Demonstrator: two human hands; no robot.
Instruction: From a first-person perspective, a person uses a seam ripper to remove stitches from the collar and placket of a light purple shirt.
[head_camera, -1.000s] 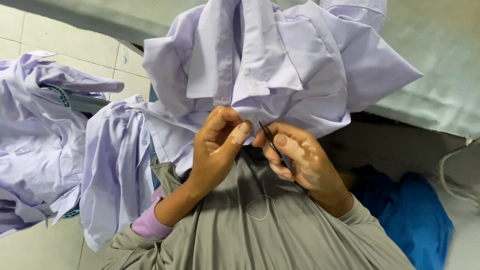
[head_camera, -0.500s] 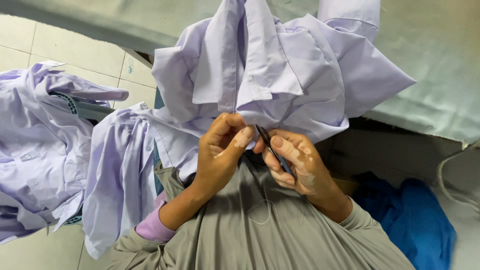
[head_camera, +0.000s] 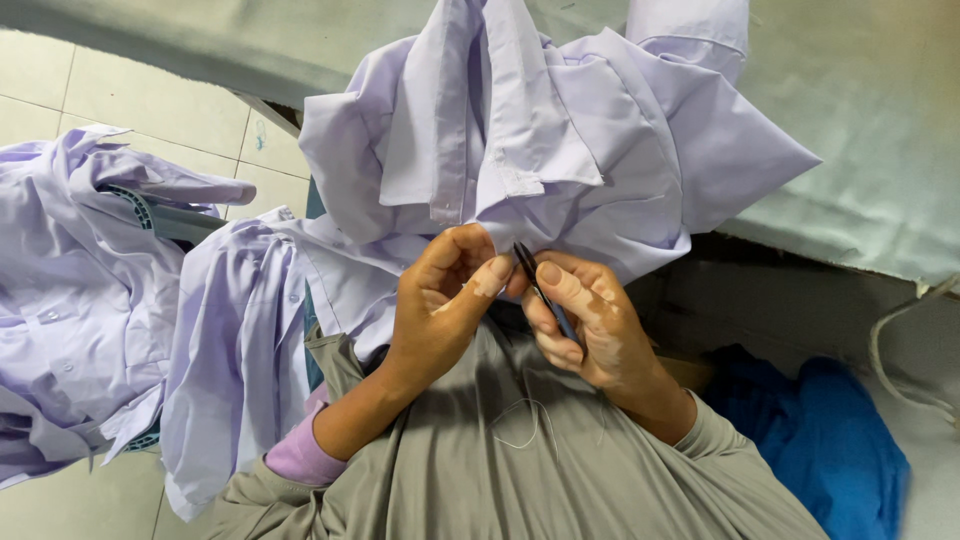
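A pale lilac shirt (head_camera: 560, 130) hangs off the table edge into my lap. My left hand (head_camera: 440, 305) pinches a fold of its lower hem between thumb and fingers. My right hand (head_camera: 585, 320) is closed around a small dark thread snipper (head_camera: 535, 285), whose tip points up at the cloth right next to my left thumb. The two hands touch each other at the fingertips. A loose thread (head_camera: 525, 425) lies on my grey-green top below them.
The table (head_camera: 860, 150) has a pale green cover. A heap of more lilac shirts (head_camera: 70, 300) sits on a crate at the left, one draped beside my left arm. Blue cloth (head_camera: 830, 440) lies at the lower right, next to a grey cord (head_camera: 900, 370).
The shirt has shifted slightly right and up in view. My hands stay together at the hem, with the snipper tip moved a little closer to my left thumb.
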